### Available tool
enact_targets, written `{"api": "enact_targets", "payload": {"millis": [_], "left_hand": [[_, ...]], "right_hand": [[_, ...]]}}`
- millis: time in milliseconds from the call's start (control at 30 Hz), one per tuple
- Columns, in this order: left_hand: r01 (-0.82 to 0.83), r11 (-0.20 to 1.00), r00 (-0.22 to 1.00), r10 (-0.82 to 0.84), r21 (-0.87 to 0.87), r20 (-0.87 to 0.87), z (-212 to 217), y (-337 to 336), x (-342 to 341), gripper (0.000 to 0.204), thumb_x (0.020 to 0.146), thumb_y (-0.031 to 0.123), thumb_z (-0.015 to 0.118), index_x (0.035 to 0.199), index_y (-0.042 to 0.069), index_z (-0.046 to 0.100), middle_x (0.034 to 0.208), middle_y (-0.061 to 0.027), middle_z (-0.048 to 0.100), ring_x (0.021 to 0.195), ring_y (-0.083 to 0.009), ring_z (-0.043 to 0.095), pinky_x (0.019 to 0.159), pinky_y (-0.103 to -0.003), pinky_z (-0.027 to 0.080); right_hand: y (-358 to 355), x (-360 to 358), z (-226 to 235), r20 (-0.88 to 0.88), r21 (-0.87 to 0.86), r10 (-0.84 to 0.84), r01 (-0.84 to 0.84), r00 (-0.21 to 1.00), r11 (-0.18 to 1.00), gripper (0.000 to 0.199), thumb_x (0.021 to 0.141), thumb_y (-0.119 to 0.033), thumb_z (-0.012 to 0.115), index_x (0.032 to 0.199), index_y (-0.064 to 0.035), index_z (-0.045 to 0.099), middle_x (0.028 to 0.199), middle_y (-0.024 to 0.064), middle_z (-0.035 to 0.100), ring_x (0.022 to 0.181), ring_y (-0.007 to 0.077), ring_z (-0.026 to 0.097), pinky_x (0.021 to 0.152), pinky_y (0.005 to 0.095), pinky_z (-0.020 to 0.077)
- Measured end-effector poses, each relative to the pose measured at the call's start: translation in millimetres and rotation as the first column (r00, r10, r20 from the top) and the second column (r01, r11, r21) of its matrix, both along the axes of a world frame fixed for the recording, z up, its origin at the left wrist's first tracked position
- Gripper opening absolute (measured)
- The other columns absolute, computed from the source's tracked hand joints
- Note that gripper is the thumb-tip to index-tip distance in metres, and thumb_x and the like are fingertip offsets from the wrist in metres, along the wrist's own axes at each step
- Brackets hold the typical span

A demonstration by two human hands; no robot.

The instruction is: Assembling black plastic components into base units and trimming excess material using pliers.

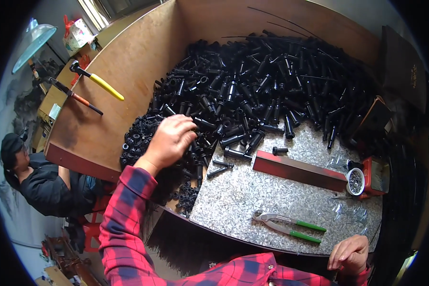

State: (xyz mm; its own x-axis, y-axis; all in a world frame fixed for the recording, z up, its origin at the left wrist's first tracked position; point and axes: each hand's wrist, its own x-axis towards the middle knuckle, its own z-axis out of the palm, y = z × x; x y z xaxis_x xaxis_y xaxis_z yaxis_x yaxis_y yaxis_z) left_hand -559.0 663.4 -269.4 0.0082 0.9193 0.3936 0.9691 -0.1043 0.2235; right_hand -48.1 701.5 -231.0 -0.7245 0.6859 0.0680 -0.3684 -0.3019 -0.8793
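My left hand [170, 140] reaches over a large heap of black tubular parts [233, 90], its fingers bent and the thumb a little apart. Nothing shows in its grasp, though its fingertips meet dark parts behind them. Small black ring-like pieces [140, 136] lie in a pile beside that wrist. My right hand [350, 252] hangs loosely at the front right edge of the speckled grey board [233, 205], fingers slightly curled, holding nothing visible. Nearer the middle of the board lie pliers with green handles [291, 226].
A red-and-black bar [298, 170] crosses the board, with a white cup of small metal bits [355, 181] at its right end. Wooden walls [148, 43] enclose the heap. Yellow-handled [100, 83] and orange-handled tools [78, 97] hang on the left wall. Another person [43, 176] sits beyond it.
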Motion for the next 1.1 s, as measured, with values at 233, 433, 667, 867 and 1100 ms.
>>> {"api": "enact_targets", "payload": {"millis": [233, 433, 667, 867, 1100], "left_hand": [[-0.405, 0.914, 0.763, 0.348, -0.018, 0.544, 30.0, 19.7, -102.8, 0.047, 0.100, 0.041, 0.039, 0.114, 0.002, 0.060, 0.107, -0.0065, 0.062, 0.101, -0.0160, 0.055, 0.091, -0.028, 0.042], [-0.451, 0.892, 0.753, 0.399, -0.030, 0.523, -2.7, 79.3, -152.9, 0.067, 0.096, 0.054, 0.036, 0.131, -0.002, 0.047, 0.130, -0.0209, 0.052, 0.124, -0.0298, 0.047, 0.104, -0.034, 0.034], [-0.489, 0.871, 0.722, 0.435, -0.047, 0.538, -23.1, 126.5, -160.3, 0.070, 0.094, 0.058, 0.035, 0.134, 0.001, 0.044, 0.137, -0.0209, 0.046, 0.131, -0.0314, 0.040, 0.107, -0.036, 0.031], [-0.432, 0.891, 0.765, 0.443, -0.137, 0.468, -21.1, 146.1, -130.9, 0.063, 0.094, 0.053, 0.041, 0.126, 0.000, 0.053, 0.131, -0.0209, 0.052, 0.125, -0.0320, 0.046, 0.104, -0.036, 0.035], [-0.404, 0.898, 0.873, 0.436, -0.176, 0.218, 2.7, 101.8, -98.9, 0.048, 0.088, 0.040, 0.056, 0.114, 0.001, 0.062, 0.119, -0.0185, 0.060, 0.113, -0.0317, 0.055, 0.097, -0.037, 0.042]], "right_hand": [[5.2, 6.7, -29.1, -0.048, -0.061, -0.010, 0.007, 0.999, 0.998, 0.018, 0.084, -0.009, 0.066, 0.076, 0.0078, 0.065, 0.062, 0.0208, 0.062, 0.051, 0.0309, 0.062, 0.044, 0.0402, 0.0540], [-1.1, -12.2, -0.2, 0.564, 0.632, -0.203, -0.259, 0.801, 0.731, 0.014, 0.079, 0.003, 0.060, 0.091, 0.0000, 0.067, 0.072, 0.0121, 0.062, 0.063, 0.0264, 0.059, 0.059, 0.0331, 0.0452], [-7.6, -11.8, -22.4, 0.489, 0.737, -0.299, -0.205, 0.820, 0.643, 0.016, 0.077, 0.003, 0.065, 0.092, -0.0002, 0.068, 0.072, 0.0125, 0.064, 0.061, 0.0278, 0.060, 0.057, 0.0343, 0.0461], [-3.4, -1.6, -36.0, 0.475, 0.746, -0.360, -0.150, 0.803, 0.649, 0.018, 0.075, 0.003, 0.067, 0.093, -0.0015, 0.069, 0.069, 0.0125, 0.062, 0.060, 0.0275, 0.059, 0.055, 0.0346, 0.0459], [5.6, 3.0, -49.2, 0.439, 0.707, -0.322, -0.102, 0.839, 0.699, 0.016, 0.077, 0.003, 0.065, 0.092, -0.0009, 0.068, 0.070, 0.0117, 0.064, 0.060, 0.0270, 0.061, 0.055, 0.0343, 0.0462]]}}
